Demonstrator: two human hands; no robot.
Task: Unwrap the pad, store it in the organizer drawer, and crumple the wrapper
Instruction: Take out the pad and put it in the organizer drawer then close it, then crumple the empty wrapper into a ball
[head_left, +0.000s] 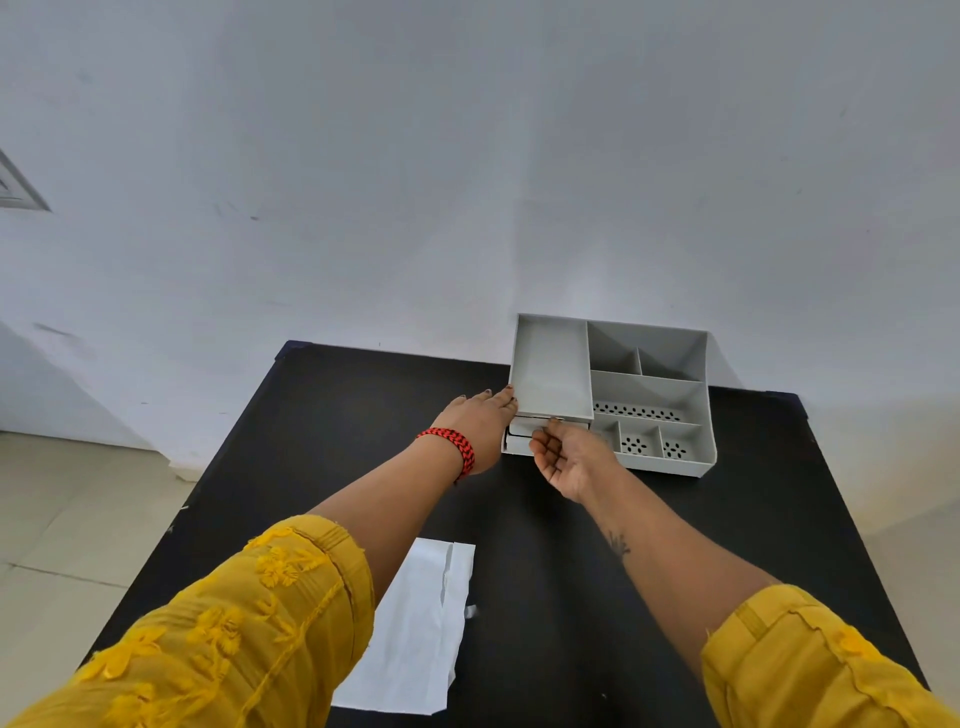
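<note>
A grey plastic organizer (649, 384) with several open compartments stands at the table's far right, against the wall. My left hand (480, 426) rests flat against its left side, fingers touching the wall of the tall left tray. My right hand (566, 457) is at the organizer's front lower left, fingertips pinched on the front of the small white drawer (519, 436). The drawer sits only slightly out. A flat white wrapper (415, 634) lies spread on the table close to me, between my forearms. The pad is not visible.
The black table (332, 426) has raised corner caps at the back. A pale wall rises directly behind it. Tiled floor shows to the left and right of the table.
</note>
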